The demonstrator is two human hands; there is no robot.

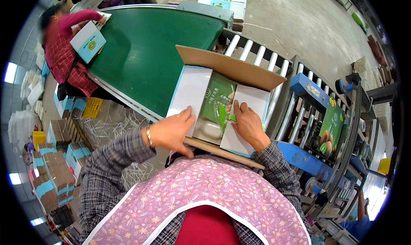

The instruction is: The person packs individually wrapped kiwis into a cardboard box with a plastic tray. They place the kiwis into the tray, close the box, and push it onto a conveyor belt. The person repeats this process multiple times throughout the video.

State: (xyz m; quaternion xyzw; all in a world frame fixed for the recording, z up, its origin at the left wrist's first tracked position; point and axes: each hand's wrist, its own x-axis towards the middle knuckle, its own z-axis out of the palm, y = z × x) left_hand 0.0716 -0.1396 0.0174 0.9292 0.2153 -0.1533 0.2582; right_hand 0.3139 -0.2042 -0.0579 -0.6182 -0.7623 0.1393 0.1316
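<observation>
A cardboard carton (205, 108) stands before me with its long back flap (231, 65) raised and its front flap (224, 153) folded out toward my apron. My left hand (171, 129) rests over the white left side flap (189, 87), fingers spread and thumb near the front flap. On the white right side flap (252, 97), my right hand (250, 126) presses with its fingers bent. Between the side flaps show a green printed sheet (216, 100), a clear plastic packet with a green leaf-shaped piece (222, 116), and a pale moulded tray (210, 129). Whether my right fingers pinch the packet is hidden.
A green conveyor belt (141, 62) curves away left, where a person (70, 49) handles a blue-and-white carton (89, 42). Metal rollers (253, 52) lead right to a blue-railed machine (308, 87) holding a green printed carton (332, 128). Flattened cartons (53, 171) are stacked at left.
</observation>
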